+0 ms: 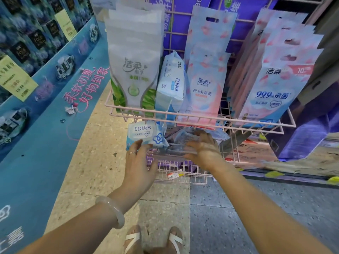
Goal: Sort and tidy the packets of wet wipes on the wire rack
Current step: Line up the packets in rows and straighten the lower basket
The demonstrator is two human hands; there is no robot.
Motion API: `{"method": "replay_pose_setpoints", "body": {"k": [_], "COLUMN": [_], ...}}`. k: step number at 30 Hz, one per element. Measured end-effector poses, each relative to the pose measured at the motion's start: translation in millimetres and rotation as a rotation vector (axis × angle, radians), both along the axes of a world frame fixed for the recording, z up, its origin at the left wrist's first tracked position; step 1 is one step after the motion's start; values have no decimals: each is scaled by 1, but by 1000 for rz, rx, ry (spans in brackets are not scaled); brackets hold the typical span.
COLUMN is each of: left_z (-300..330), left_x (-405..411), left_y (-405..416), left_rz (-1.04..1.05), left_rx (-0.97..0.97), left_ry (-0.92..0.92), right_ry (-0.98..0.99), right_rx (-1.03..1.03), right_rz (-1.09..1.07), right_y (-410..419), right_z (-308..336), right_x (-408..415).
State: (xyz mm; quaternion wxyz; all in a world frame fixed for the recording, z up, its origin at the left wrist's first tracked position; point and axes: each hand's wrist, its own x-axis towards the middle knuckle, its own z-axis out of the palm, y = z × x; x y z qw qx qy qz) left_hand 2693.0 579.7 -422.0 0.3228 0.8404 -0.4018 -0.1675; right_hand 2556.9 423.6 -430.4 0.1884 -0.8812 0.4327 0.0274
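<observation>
A person's left hand (139,158), a ring on one finger and a pale translucent bangle (111,211) on the wrist, reaches to the lower tier of a pink wire rack (200,120), its fingertips touching the near edge of a white-and-blue soft plastic packet of wet wipes printed "EDI" (143,133); the fingers are extended and not closed around it. The right hand (203,147) lies flat, fingers spread and loose, on a crumpled pale-blue plastic packet (185,138) on the same lower tier, just right of the "EDI" packet; the motion blur hides whether any finger hooks its edge.

On the upper tier, packets stand upright behind the pink front rail. At left is a row of tall white pouches with green leaf print (134,70). Beside them a white-and-blue "EDI" packet (171,83) leans on end, tilted against a pink-and-blue pouch marked "99.9%" (203,85). At right, well apart, a leaning row of similar pink-and-blue pouches (275,79) fills the end of the basket.

A small red-and-white price label (175,176) lies on the rack's bottom wire shelf. Purple cartons (176,24) are stacked behind the rack, a blue display plinth (55,107) runs along the left, and sandalled feet (154,241) stand on the speckled floor.
</observation>
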Motion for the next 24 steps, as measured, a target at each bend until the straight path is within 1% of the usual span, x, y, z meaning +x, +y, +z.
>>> {"method": "replay_pose_setpoints", "body": {"k": [2, 3, 5, 6, 7, 9, 11, 12, 13, 15, 16, 17, 19, 21, 23, 24], "left_z": [-3, -6, -6, -6, -6, -4, 0, 1, 1, 1, 1, 1, 2, 3, 5, 7], "left_x": [-8, -11, -17, -20, -23, -33, -46, -52, -56, -60, -60, -60, -57, -56, -58, -60], "left_y": [2, 2, 0, -3, -7, -18, -30, -36, -41, -47, -48, -49, -49, -50, -53, -55], "left_rz": [-32, -50, -65, -60, -55, -51, -7, 23, 49, 73, 77, 77, 76, 84, 111, 142], "left_rx": [0, 10, 37, 45, 47, 53, 75, 88, 94, 111, 116, 112, 96, 66, 23, -9], "left_ry": [54, 113, 330, 448, 544, 754, 971, 1022, 1028, 971, 939, 915, 908, 975, 1147, 1280], "right_ry": [-32, -52, -71, -107, -186, -361, -347, -323, -296, -212, -166, -122, -47, -45, -170, -265], "right_rx": [3, 13, -14, -70, -139, -215, -202, -164, -94, 94, 144, 151, 63, -110, -230, -281], "right_rz": [-29, -44, -31, -19, -23, -48, -8, -15, -61, -171, -187, -173, -100, -6, 25, 41], "right_y": [0, 0, 1, 3, 4, 5, 4, 2, -1, -5, -8, -10, -13, -14, -10, -5], "right_z": [1, 2, 5, 8, 10, 12, 9, 5, 2, -4, -5, -6, -1, 13, 29, 35], "right_x": [-1, -2, -5, -9, -14, -28, -38, -41, -43, -42, -41, -40, -39, -44, -56, -63]}}
